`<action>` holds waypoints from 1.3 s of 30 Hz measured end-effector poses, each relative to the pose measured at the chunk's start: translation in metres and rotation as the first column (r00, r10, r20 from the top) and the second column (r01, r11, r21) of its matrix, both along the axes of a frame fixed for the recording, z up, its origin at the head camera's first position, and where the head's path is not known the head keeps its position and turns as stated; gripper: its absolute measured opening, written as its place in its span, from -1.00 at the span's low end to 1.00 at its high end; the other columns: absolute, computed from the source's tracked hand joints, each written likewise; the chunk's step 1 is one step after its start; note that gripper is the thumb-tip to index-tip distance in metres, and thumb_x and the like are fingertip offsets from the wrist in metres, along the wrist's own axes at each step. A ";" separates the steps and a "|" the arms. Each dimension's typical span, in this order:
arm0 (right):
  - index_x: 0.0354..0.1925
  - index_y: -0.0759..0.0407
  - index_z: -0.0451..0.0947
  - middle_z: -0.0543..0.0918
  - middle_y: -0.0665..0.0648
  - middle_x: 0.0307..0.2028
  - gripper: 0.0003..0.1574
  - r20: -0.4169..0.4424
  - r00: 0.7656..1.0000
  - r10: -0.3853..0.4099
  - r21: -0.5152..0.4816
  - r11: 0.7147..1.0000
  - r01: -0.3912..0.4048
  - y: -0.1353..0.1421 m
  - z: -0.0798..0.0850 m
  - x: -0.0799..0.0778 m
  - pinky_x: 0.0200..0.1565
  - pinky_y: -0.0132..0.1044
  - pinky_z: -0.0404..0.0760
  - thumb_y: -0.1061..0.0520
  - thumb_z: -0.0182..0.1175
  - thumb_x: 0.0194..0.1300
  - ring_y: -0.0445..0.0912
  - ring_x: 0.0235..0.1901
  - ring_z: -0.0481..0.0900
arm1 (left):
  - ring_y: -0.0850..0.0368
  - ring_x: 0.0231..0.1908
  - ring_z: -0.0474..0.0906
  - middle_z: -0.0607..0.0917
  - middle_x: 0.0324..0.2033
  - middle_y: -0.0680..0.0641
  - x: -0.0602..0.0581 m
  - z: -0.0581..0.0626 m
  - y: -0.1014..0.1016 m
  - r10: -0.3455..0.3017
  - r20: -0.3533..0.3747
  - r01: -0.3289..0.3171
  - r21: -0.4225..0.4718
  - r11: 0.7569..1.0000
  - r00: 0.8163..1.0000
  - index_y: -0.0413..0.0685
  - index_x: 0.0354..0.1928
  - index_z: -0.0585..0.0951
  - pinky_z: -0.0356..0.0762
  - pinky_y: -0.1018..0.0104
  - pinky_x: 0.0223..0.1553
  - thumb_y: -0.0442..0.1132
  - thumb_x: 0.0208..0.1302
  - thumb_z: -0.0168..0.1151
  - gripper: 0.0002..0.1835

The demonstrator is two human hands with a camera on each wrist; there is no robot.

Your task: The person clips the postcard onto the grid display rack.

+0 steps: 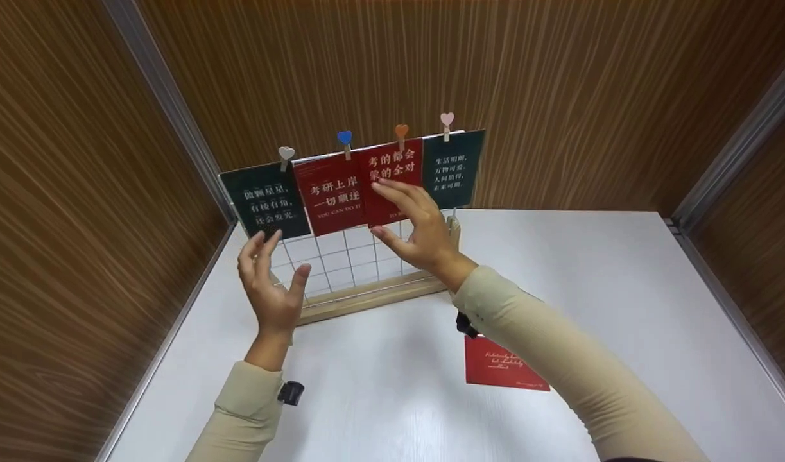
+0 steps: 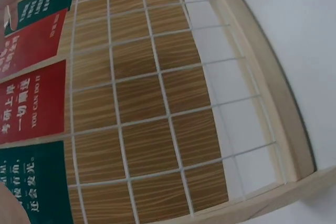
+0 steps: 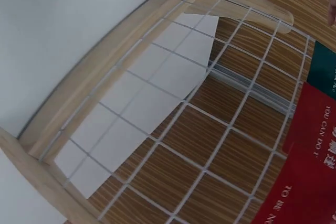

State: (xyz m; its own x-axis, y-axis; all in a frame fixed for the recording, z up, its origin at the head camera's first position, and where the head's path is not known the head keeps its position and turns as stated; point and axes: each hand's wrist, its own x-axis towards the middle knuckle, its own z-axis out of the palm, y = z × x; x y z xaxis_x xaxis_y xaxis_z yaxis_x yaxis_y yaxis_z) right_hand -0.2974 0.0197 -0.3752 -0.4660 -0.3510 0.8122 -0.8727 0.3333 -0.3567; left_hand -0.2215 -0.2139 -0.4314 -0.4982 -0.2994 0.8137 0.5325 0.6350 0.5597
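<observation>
A wire grid rack (image 1: 341,263) in a wooden frame carries a row of cards along its top. From left to right hang a green card (image 1: 264,192), a red card (image 1: 331,215), another red card (image 1: 386,210) and a second green card (image 1: 459,163). Small heart-topped clothespins pin them: white (image 1: 286,154), blue (image 1: 345,138), orange (image 1: 402,131) and pink (image 1: 447,120). My left hand (image 1: 270,292) has its fingertips near the left green card's lower edge, thumb spread away. Before the right-hand red card is my right hand (image 1: 418,224), fingers extended, covering part of its text.
One more red card (image 1: 495,369) lies on the white table (image 1: 379,385), partly behind my right sleeve. Wood-grain panels (image 1: 527,77) with metal edge strips enclose the table at the back and sides. The rack's wooden base (image 1: 366,298) stands on the table.
</observation>
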 end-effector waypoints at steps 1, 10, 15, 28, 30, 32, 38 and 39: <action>0.28 0.08 0.38 0.44 0.11 0.23 -0.28 -0.002 1.000 -0.008 0.001 1.000 0.008 0.002 -0.003 0.000 0.22 -0.07 0.30 -0.18 0.20 0.24 -0.09 0.23 0.32 | -0.13 0.22 0.19 0.34 0.16 -0.33 0.000 -0.003 0.002 -0.005 0.004 0.005 0.002 1.000 1.000 -0.20 0.15 0.51 0.08 -0.12 0.23 0.42 0.14 0.07 -0.15; 0.28 0.06 0.39 0.44 0.09 0.24 -0.28 0.042 0.998 -0.051 -0.001 0.999 0.051 0.026 -0.028 0.002 0.22 0.02 0.29 0.00 0.27 0.15 -0.06 0.23 0.33 | -0.14 0.22 0.20 0.35 0.12 -0.33 0.001 -0.031 0.019 -0.040 0.037 0.040 0.002 0.999 0.999 -0.20 0.13 0.53 -0.13 -0.15 0.32 0.34 0.15 0.14 -0.22; 0.29 0.04 0.39 0.43 0.07 0.24 -0.27 0.072 0.994 -0.082 0.010 0.997 0.081 0.039 -0.039 0.004 0.23 0.01 0.28 0.04 0.30 0.13 -0.07 0.23 0.32 | -0.16 0.21 0.22 0.36 0.13 -0.32 0.002 -0.048 0.028 -0.064 0.069 0.063 0.021 0.998 0.996 -0.20 0.13 0.53 0.04 -0.18 0.23 0.25 0.15 0.21 -0.29; 0.27 0.09 0.40 0.44 0.17 0.21 -0.30 0.116 0.980 -0.160 0.011 0.987 0.160 0.072 -0.064 0.009 0.23 0.06 0.25 0.01 0.28 0.17 -0.03 0.23 0.31 | -0.17 0.18 0.25 0.37 0.13 -0.29 0.000 -0.068 0.058 -0.125 0.110 0.122 0.031 0.992 0.986 -0.20 0.12 0.53 0.14 -0.20 0.15 0.33 0.18 0.14 -0.24; 0.28 0.09 0.39 0.43 0.15 0.22 -0.29 0.116 0.978 -0.171 0.017 0.985 0.170 0.077 -0.068 0.010 0.23 0.06 0.25 0.01 0.28 0.17 -0.02 0.24 0.30 | -0.17 0.18 0.26 0.38 0.13 -0.28 -0.001 -0.072 0.062 -0.130 0.113 0.128 0.029 0.991 0.985 -0.19 0.12 0.54 0.15 -0.20 0.14 0.31 0.18 0.15 -0.26; 0.29 0.10 0.38 0.43 0.14 0.22 -0.28 0.120 0.977 -0.177 0.019 0.984 0.176 0.083 -0.072 0.010 0.22 0.06 0.25 0.04 0.29 0.16 -0.01 0.24 0.30 | -0.18 0.18 0.26 0.38 0.12 -0.30 -0.001 -0.076 0.067 -0.134 0.118 0.132 0.022 0.991 0.984 -0.20 0.12 0.53 0.17 -0.20 0.13 0.30 0.18 0.16 -0.27; 0.27 0.17 0.38 0.43 0.14 0.22 -0.25 0.138 0.965 -0.225 0.028 0.974 0.223 0.101 -0.087 0.012 0.20 0.12 0.26 0.07 0.32 0.12 0.02 0.22 0.31 | -0.18 0.16 0.28 0.39 0.10 -0.32 -0.004 -0.086 0.081 -0.157 0.139 0.156 0.016 0.988 0.978 -0.19 0.12 0.54 0.24 -0.17 0.10 0.33 0.18 0.14 -0.25; 0.28 0.16 0.38 0.42 0.14 0.22 -0.25 0.140 0.961 -0.237 0.036 0.971 0.234 0.104 -0.089 0.013 0.20 0.13 0.26 0.05 0.32 0.13 0.03 0.22 0.31 | -0.18 0.16 0.28 0.39 0.10 -0.31 -0.004 -0.088 0.084 -0.161 0.146 0.160 0.019 0.987 0.976 -0.19 0.12 0.54 0.25 -0.17 0.10 0.33 0.18 0.14 -0.25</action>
